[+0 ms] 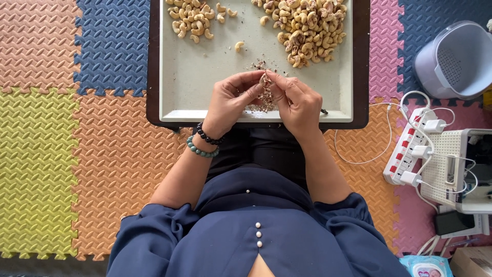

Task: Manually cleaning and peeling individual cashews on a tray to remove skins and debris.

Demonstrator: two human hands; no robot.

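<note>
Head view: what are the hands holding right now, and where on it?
Both hands, left hand and right hand, pinch one small cashew nut between their fingertips above the tray; which part of it cannot be told.

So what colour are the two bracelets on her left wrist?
One black bracelet, one grey-green bracelet; head view.

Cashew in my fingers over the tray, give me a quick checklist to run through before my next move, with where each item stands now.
1. Cashew pinched by both hands, left hand and right hand: ok.
2. Hands over the tray, so skin falls inside: ok.
3. Skin scraps piled under the hands on the tray: ok.
4. Peeled pile apart from unpeeled pile: ok.
5. Skin fully off this cashew: cannot tell, fingers hide it.
</note>
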